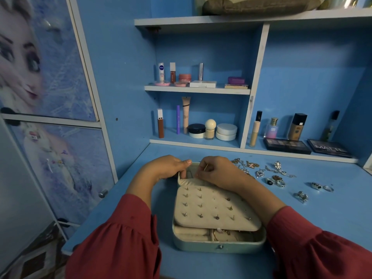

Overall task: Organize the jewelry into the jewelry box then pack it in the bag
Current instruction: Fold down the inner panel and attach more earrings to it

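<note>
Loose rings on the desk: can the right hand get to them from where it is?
Probably yes. The rings lie in the open beside the right hand, nothing between, though it pinches a small item now.

On the upper small shelf, a white tube [161, 72] standing at the left end carries a round blue badge reading "NIVEA". On the lower shelf to the right, a small clear perfume bottle [272, 128] with a gold cap shows the letters "SB". At that shelf's right end, a dark flat palette [330, 148] bears the word "MATTE" in large pale letters; the smaller print on it is too blurred to read.
</note>
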### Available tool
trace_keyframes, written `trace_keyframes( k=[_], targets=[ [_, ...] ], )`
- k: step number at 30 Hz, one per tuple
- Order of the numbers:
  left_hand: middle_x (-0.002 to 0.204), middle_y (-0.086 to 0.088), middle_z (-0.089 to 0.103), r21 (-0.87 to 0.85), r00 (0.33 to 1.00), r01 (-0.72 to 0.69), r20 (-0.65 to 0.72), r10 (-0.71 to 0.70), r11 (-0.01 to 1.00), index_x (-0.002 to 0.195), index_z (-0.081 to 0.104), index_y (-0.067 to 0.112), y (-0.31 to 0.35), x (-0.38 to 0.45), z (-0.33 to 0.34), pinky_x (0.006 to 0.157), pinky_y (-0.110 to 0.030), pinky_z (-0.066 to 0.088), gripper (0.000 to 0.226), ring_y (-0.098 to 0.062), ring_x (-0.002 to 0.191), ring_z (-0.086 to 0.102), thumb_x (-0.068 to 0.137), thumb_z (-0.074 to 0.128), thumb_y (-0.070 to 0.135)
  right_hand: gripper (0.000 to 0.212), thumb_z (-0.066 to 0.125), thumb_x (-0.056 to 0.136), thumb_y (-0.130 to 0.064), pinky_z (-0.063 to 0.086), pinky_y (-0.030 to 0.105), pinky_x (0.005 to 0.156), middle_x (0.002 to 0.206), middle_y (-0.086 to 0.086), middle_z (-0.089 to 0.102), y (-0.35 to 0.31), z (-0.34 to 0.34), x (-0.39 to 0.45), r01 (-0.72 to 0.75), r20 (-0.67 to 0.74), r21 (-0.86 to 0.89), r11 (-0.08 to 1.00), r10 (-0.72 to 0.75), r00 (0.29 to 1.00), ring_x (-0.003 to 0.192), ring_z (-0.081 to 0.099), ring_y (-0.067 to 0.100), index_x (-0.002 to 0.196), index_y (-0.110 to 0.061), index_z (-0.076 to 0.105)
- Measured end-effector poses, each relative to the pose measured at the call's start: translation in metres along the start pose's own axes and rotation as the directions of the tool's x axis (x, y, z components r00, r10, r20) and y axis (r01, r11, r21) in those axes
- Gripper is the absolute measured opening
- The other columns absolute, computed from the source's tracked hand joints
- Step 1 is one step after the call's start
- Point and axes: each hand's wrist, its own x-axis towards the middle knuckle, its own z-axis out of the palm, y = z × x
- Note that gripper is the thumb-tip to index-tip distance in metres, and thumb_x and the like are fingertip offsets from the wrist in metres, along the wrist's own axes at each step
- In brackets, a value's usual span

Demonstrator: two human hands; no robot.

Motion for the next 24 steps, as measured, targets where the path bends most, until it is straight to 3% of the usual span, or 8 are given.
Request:
trace_keyframes(
  k=[6, 9, 14, 18, 24],
  targets=[
    [0.111, -0.007, 0.060, -0.062, 1.000, -0.014, -0.022, 0.013, 0.998, 0.076, 0.066, 0.015, -0.001, 0.000, 0.001, 0.092, -0.033, 0.042, 0.050, -0.022, 0.105, 0.053, 0.098, 0.039, 0.051, 0.020, 0.058, 0.090, -0.032, 0.038, 0.022, 0.057, 0.075, -0.005, 0.059, 0.008, 0.000, 0.002, -0.054, -0.101, -0.076, 0.996, 0.046, 0.994, 0.068, 0.052, 0.008, 0.076, -0.017, 0.059],
    [0.120, -0.002, 0.060, -0.141, 0.996, -0.073, -0.066, 0.064, 0.987, 0.084, 0.072, 0.016, 0.001, -0.003, 0.000, 0.091, -0.029, 0.037, 0.046, -0.019, 0.115, 0.052, 0.096, 0.044, 0.051, 0.022, 0.056, 0.091, -0.032, 0.040, 0.024, 0.059, 0.079, 0.000, 0.062, 0.010, -0.001, 0.002, -0.074, -0.075, -0.087, 0.993, 0.068, 0.995, 0.070, 0.054, 0.011, 0.081, -0.013, 0.062],
    [0.142, -0.003, 0.049, -0.082, 0.997, -0.075, 0.025, 0.077, 0.994, 0.098, 0.075, 0.026, 0.009, -0.011, -0.001, 0.096, -0.028, 0.030, 0.050, -0.019, 0.127, 0.045, 0.093, 0.039, 0.060, 0.021, 0.057, 0.091, -0.035, 0.041, 0.024, 0.062, 0.084, -0.001, 0.063, 0.010, -0.001, 0.003, -0.089, -0.012, -0.123, 0.988, 0.088, 0.996, 0.076, 0.056, 0.012, 0.086, -0.016, 0.065],
    [0.144, -0.004, 0.047, -0.052, 0.997, -0.070, 0.038, 0.072, 0.996, 0.098, 0.076, 0.024, 0.009, -0.013, -0.001, 0.101, -0.031, 0.030, 0.053, -0.021, 0.130, 0.043, 0.092, 0.038, 0.061, 0.018, 0.058, 0.091, -0.035, 0.040, 0.024, 0.063, 0.086, -0.001, 0.064, 0.010, -0.001, 0.003, -0.096, -0.009, -0.114, 0.989, 0.095, 0.995, 0.078, 0.056, 0.012, 0.084, -0.020, 0.064],
    [0.139, -0.001, 0.052, -0.120, 0.998, -0.064, -0.012, 0.063, 0.991, 0.087, 0.078, 0.022, 0.005, -0.011, -0.002, 0.096, -0.026, 0.030, 0.051, -0.017, 0.126, 0.046, 0.092, 0.043, 0.060, 0.020, 0.059, 0.091, -0.034, 0.040, 0.022, 0.060, 0.086, -0.001, 0.064, 0.011, 0.000, 0.003, -0.092, -0.016, -0.107, 0.990, 0.091, 0.996, 0.076, 0.056, 0.010, 0.087, -0.016, 0.067]
  ],
)
